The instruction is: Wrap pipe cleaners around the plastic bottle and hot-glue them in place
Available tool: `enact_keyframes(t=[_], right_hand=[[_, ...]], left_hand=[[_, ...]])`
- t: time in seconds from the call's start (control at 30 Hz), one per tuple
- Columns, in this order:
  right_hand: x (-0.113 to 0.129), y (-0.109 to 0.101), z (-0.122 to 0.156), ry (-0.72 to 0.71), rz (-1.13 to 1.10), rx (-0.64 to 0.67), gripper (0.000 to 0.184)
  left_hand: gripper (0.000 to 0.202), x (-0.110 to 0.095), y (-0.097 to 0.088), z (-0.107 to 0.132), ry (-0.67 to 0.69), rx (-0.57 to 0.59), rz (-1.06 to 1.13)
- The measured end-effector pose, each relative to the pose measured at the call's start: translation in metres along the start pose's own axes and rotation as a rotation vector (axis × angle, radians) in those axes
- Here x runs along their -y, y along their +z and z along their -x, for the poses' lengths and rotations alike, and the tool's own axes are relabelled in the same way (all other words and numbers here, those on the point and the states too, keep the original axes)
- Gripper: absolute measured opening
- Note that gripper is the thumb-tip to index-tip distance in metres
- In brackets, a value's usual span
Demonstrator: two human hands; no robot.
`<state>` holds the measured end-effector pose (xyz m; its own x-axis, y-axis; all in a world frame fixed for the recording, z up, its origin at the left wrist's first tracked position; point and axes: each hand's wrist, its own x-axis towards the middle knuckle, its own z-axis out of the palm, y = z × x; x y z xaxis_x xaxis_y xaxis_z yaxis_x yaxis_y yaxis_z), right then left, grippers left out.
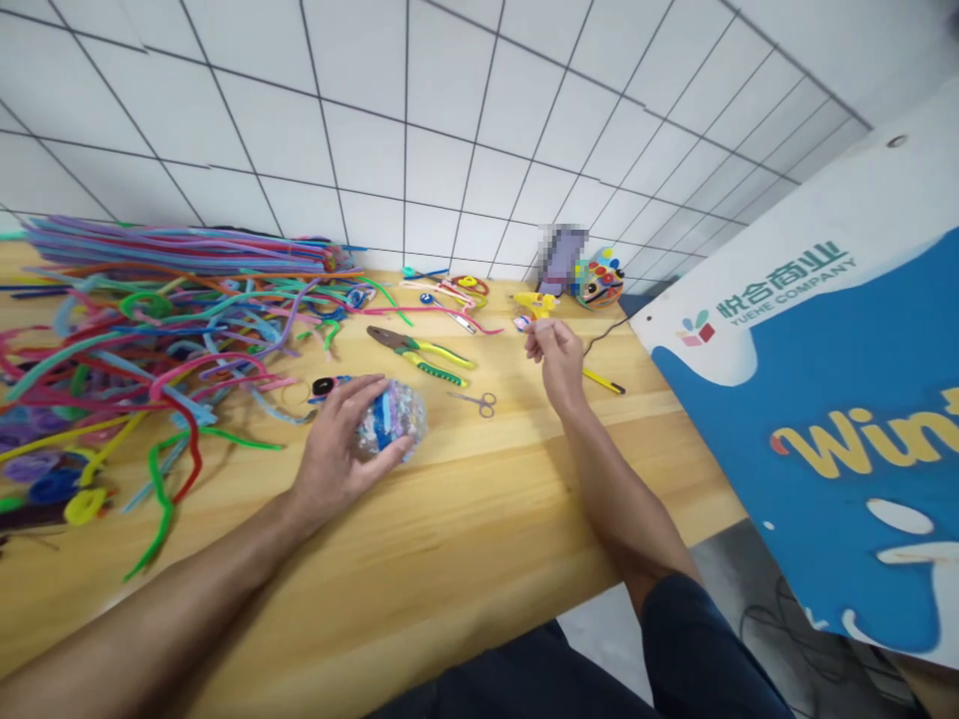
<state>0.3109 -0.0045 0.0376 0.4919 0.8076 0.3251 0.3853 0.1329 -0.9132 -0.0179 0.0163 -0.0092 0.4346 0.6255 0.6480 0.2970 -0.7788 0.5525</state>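
Note:
My left hand (341, 439) wraps round a ball-shaped bundle (394, 419) of glittery, blue and white pipe cleaners that rests on the wooden table (465, 539). My right hand (552, 350) is raised further back, its fingers pinched on a small pink and white piece (522, 323) that I cannot make out. Right behind that hand lies a yellow glue gun (534, 303). Green and yellow pliers (420, 355) and small scissors (479, 401) lie between the two hands.
A big heap of coloured pipe cleaners (150, 330) covers the left of the table. A colourful craft figure (599, 280) stands at the back by the tiled wall. A blue and white signboard (824, 399) leans at the right. A yellow pen (603, 380) lies near the table's right edge.

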Motion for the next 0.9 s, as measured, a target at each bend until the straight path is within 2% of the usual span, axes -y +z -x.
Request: enact_keyframes(t=[0.13, 0.27, 0.33, 0.47, 0.53, 0.7, 0.9], right_hand=[[0.010, 0.008, 0.014, -0.020, 0.165, 0.222, 0.030], [0.008, 0.026, 0.034, -0.212, 0.422, 0.409, 0.008], [0.005, 0.030, 0.040, -0.281, 0.518, 0.449, 0.007], [-0.007, 0.026, 0.048, -0.325, 0.676, 0.526, 0.013], [-0.016, 0.022, 0.051, -0.347, 0.716, 0.517, 0.018], [-0.035, 0.021, 0.055, -0.431, 0.679, 0.388, 0.025], [-0.044, 0.024, 0.055, -0.449, 0.599, 0.319, 0.022]], left_hand=[[0.064, 0.001, 0.002, 0.001, -0.025, 0.032, -0.013], [0.066, 0.000, 0.002, 0.002, -0.015, 0.042, 0.012], [0.071, -0.001, 0.002, 0.002, -0.005, 0.053, 0.028], [0.074, 0.000, 0.004, 0.003, -0.007, 0.053, 0.034], [0.073, -0.001, 0.004, 0.003, -0.019, 0.049, 0.037], [0.076, -0.004, 0.003, 0.004, -0.020, 0.077, 0.041], [0.085, -0.004, 0.003, 0.005, -0.007, 0.134, 0.088]])
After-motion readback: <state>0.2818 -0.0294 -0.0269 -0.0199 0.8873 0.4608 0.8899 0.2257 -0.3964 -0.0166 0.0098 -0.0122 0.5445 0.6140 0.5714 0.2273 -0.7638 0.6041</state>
